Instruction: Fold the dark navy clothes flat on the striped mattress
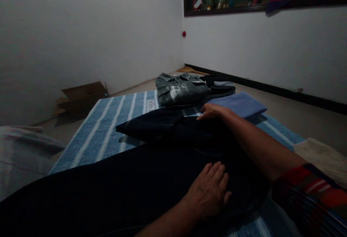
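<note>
Pressing flat and open on dark jeans (162, 157): left hand (210, 190) near, right hand (213, 111) farther

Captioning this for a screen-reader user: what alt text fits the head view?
Both hands lie flat on dark trousers spread over a blue striped mat: left hand near, right hand farther out. A folded denim jacket and folded blue cloth sit beyond.

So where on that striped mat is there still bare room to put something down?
The striped mat is bare along its left side, between the dark trousers and the cardboard. A smaller bare strip shows at the right edge, below the blue cloth. The middle is crowded: folded denim shirt, trousers, left hand and right hand.
</note>
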The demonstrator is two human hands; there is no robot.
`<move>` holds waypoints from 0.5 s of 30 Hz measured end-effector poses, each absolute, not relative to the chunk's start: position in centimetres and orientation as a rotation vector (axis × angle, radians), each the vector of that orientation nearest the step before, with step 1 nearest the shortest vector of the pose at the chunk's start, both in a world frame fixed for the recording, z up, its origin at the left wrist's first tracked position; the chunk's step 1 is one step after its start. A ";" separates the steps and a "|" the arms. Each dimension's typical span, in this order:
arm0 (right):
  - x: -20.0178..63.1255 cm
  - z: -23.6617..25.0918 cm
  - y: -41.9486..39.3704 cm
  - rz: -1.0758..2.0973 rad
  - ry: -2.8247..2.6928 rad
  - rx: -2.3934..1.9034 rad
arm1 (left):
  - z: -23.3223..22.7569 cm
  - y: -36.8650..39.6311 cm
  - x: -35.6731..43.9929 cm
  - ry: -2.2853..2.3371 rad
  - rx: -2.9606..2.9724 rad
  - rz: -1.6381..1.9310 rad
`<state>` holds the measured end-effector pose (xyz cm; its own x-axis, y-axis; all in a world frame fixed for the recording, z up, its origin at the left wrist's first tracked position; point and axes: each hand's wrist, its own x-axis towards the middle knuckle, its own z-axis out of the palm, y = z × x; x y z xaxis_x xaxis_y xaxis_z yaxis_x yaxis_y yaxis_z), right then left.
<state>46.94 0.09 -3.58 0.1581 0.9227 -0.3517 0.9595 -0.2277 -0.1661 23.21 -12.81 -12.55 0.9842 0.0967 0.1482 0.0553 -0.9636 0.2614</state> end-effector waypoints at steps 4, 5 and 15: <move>47.0 -4.1 0.9 -0.745 1.866 2.246 | -12.6 -12.8 23.2 0.120 2.871 0.232; 46.9 -4.1 0.9 -0.780 1.862 2.227 | -12.6 -12.8 23.2 0.120 2.869 0.231; 44.7 -3.4 -1.0 -0.843 1.812 2.050 | -12.5 -12.9 23.2 0.125 2.859 0.224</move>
<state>44.73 -1.01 -3.41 0.0439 0.8080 -0.5875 0.9700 -0.1752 -0.1685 23.23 -12.88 -12.47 0.9844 0.1061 0.1406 0.0644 -0.9598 0.2730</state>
